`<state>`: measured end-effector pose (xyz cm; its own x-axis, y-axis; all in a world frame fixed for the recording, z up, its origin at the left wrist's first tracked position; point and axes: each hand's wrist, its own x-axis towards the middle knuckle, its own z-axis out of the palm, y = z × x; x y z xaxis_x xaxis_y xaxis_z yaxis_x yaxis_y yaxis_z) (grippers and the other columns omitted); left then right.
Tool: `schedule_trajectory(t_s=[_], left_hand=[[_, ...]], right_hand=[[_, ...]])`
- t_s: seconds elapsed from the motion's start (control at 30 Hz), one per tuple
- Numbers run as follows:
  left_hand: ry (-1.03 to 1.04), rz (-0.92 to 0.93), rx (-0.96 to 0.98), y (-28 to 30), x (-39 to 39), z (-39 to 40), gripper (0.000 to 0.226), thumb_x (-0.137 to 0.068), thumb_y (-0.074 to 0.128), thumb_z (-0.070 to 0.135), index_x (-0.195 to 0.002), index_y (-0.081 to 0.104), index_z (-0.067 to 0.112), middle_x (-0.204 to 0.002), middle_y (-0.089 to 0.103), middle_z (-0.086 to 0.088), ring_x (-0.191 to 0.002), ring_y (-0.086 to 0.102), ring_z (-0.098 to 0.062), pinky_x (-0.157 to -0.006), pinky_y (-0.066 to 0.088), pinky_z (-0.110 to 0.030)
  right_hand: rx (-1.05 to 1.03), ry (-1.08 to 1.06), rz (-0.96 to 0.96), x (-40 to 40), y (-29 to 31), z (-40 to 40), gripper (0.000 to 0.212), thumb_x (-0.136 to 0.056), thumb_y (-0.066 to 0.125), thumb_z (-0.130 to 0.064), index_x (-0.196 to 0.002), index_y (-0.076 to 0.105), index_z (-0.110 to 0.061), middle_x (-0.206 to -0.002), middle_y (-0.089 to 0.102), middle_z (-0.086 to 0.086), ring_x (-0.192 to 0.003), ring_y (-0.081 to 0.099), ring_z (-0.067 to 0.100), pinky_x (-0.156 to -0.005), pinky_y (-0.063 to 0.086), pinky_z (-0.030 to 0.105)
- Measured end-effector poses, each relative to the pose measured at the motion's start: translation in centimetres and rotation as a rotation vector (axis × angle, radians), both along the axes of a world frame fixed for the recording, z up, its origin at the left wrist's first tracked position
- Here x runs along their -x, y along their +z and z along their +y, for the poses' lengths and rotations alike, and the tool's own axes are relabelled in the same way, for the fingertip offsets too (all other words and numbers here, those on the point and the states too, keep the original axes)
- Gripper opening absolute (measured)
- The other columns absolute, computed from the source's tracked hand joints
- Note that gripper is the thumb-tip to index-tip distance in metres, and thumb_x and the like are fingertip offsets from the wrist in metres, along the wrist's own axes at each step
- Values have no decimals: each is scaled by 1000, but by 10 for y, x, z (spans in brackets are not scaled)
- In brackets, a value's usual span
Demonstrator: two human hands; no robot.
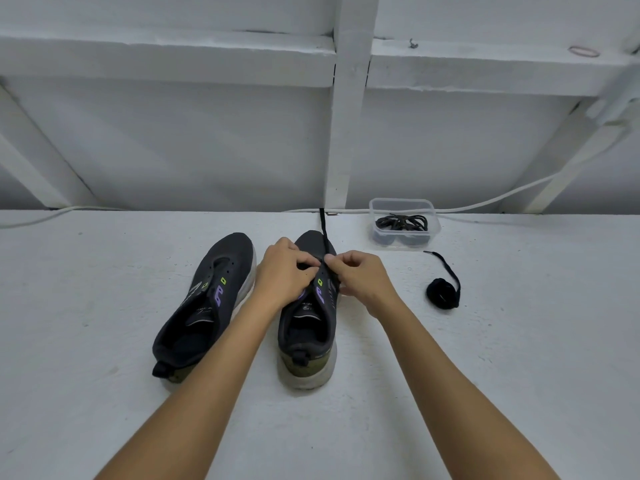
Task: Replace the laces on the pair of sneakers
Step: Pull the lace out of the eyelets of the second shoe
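Your left hand (282, 268) and right hand (360, 278) meet over the eyelets of the dark grey mesh sneaker with purple and green tabs (308, 327), both pinching the flat black lace (323, 226) — likely to thread it. Left of that sneaker lies its unlaced twin (204, 299); right of it, a coiled black lace (443, 292) and a clear plastic tub of laces (403, 221) wait on the white worktop (104, 341). The tongue's print is too small to read.

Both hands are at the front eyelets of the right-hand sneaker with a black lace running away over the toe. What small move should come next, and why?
Probably draw the lace through the front eyelets and even its ends. Both the left hand and right hand pinch it at the toe end of the right-hand sneaker, a long tail trails over the toe, and the eyelets nearer the heel look empty.
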<state>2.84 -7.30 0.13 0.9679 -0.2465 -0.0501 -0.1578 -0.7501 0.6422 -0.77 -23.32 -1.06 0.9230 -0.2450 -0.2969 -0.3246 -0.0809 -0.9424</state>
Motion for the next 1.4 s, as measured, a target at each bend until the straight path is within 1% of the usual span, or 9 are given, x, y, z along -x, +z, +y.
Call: schedule_trajectory(t_s=[0.13,0.37,0.5,0.67,0.8,0.93,1.07,1.27,1.4], left_hand=[[57,16,153,-11,2,-4,9,-91,70,26,-97,78,27,-107,49,4,-107,53,-14,-91,43,-26],[61,-31,189,-20,5,-8,10,-93,69,25,-99,77,25,-102,45,6,-109,50,-19,-98,47,-38],[89,-23,208,-22,4,-11,7,-92,70,28,-94,77,27,-102,47,6,-109,52,-19,-97,48,-43],[66,5,226,-25,2,-12,9,-92,70,26,-97,77,26,-105,47,6,-111,52,-18,-100,48,-42],[61,-31,215,-26,2,-11,8,-93,68,26,-95,76,27,-99,48,13,-108,53,-17,-97,48,-46],[69,-42,120,-22,2,-15,9,-96,63,31,-91,71,32,-101,53,12,-108,49,-15,-96,44,-49],[101,-24,137,-25,1,-17,11,-96,62,29,-92,72,28,-99,56,11,-105,54,-18,-96,45,-49],[79,-64,88,-25,2,-17,13,-97,62,30,-94,75,27,-98,59,11,-104,53,-18,-95,44,-49],[38,-49,134,-27,3,-14,14,-97,61,27,-99,75,26,-98,59,11,-104,54,-17,-94,46,-48]], right_hand=[[1,5,43,-4,-1,0,11,-94,67,-19,-86,73,-13,-67,66,-7,-64,60,9,-66,56,26],[-58,27,56,-1,4,-4,20,-93,72,-28,-83,71,-11,-66,67,-5,-67,65,9,-75,63,31],[-18,45,44,-1,2,-4,11,-97,64,-15,-90,69,-10,-73,66,0,-68,62,12,-71,58,29],[-16,42,25,5,-9,-4,12,-101,56,-18,-95,64,-12,-92,68,7,-84,64,17,-87,59,42],[-35,39,-6,5,-7,-6,9,-98,63,-15,-105,67,-10,-94,69,6,-84,67,16,-84,62,40],[25,48,-29,5,-13,-7,26,-92,72,-14,-117,69,-10,-94,72,2,-86,70,13,-84,62,36],[95,27,-41,2,-20,-3,29,-86,78,-20,-113,75,-13,-97,77,0,-93,73,16,-92,60,43],[107,22,-25,0,-21,-2,32,-86,79,-18,-117,75,-12,-102,78,-2,-96,74,12,-94,59,41],[40,21,-12,-1,-19,-5,20,-89,77,-14,-109,77,-14,-99,78,0,-95,74,16,-91,60,44]])
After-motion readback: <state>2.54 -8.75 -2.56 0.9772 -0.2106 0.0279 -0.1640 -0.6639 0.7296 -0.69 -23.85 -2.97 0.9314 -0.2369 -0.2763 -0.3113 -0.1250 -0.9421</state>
